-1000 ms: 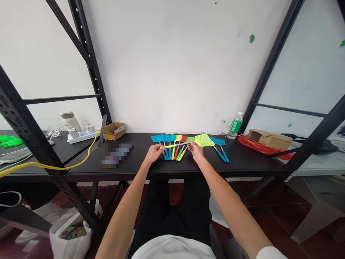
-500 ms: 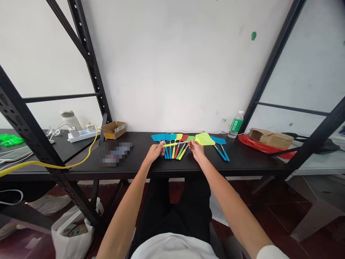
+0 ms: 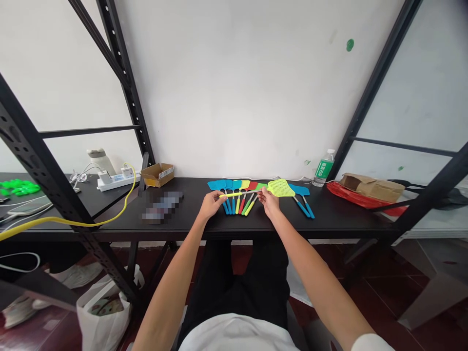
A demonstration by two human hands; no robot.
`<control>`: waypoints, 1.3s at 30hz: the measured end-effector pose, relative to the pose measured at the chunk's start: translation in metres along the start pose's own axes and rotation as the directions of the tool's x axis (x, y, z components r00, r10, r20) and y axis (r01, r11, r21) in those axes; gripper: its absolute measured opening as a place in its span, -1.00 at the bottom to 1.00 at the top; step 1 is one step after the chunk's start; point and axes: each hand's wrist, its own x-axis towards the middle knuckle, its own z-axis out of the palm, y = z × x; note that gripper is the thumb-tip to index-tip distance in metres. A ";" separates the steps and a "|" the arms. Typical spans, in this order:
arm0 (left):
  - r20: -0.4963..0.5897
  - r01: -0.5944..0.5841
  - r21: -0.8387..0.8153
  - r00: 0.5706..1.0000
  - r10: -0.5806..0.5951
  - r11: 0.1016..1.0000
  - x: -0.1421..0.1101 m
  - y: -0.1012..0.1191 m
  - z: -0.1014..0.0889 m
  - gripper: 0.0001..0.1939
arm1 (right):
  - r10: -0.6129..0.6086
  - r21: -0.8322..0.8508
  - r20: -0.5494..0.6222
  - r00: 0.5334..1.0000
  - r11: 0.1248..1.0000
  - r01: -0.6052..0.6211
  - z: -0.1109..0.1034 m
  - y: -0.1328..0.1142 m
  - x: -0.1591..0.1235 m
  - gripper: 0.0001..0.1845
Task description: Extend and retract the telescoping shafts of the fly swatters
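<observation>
A yellow-green fly swatter [image 3: 281, 188] lies level across both my hands, its perforated head to the right. My left hand [image 3: 210, 204] is closed on the end of its yellow handle. My right hand [image 3: 269, 202] pinches the metal shaft just below the head. Behind it, several fly swatters lie fanned side by side on the black table, with blue heads [image 3: 216, 185], a red head [image 3: 253, 185] and a green head [image 3: 260, 186] among them; the held swatter partly covers them. Right of my right hand lie more blue swatters [image 3: 300, 190], handles toward me.
A small open cardboard box [image 3: 158, 175] and a blurred, pixelated item [image 3: 163, 206] are on the left. At the right stand a water bottle [image 3: 323, 168] and a brown paper bag [image 3: 373, 187] on red plastic. A yellow cable [image 3: 124, 200] crosses the left rack post.
The view has shifted slightly, so everything sits a little further right. My left fingers have moved toward the handle's end, showing more of it. Both hands still hold the same swatter.
</observation>
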 end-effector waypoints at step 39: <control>-0.022 0.023 -0.030 0.999 -0.023 0.999 -0.001 0.003 0.001 -0.56 | 0.049 0.033 0.070 0.996 0.998 -0.051 -0.002 -0.008 -0.004 -0.69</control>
